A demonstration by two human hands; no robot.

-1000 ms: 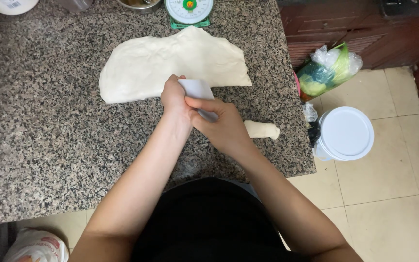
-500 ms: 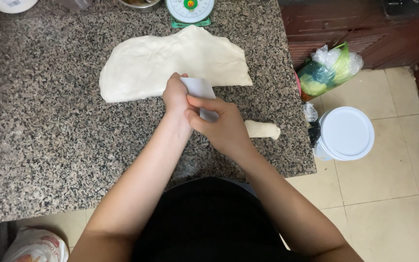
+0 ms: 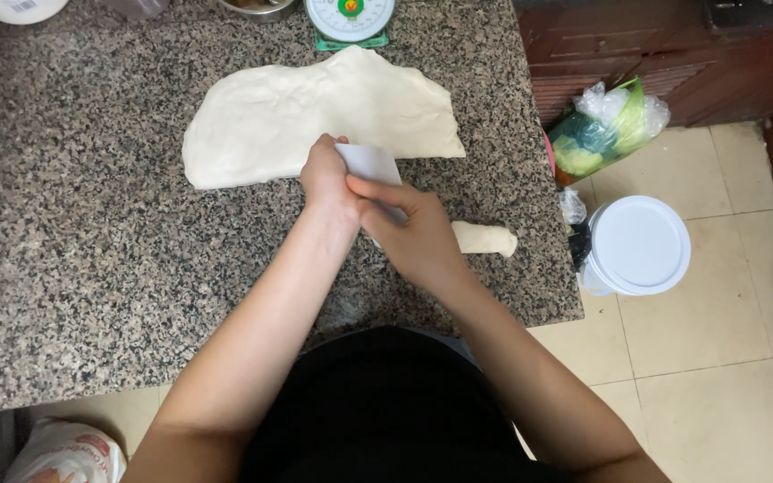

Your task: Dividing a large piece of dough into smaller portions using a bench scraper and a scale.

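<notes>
Already, a large flat sheet of pale rolled-out dough [image 3: 315, 116] is lying toward the far edge of the speckled granite countertop [image 3: 73, 250], its near side cut fairly straight. The left hand [image 3: 328, 179] is closing around one side of a white rectangular plastic scraper [image 3: 370, 165] at that cut edge, while the right hand [image 3: 413, 228] is pinching its other side. A small pale dough log [image 3: 485, 239] is resting near the right edge, so one piece seems portioned and most remains uncut.

Single head-mounted view — looks steeply down, at close range, onto the speckled grey granite countertop [image 3: 82, 250] and tiled floor [image 3: 717, 358].
</notes>
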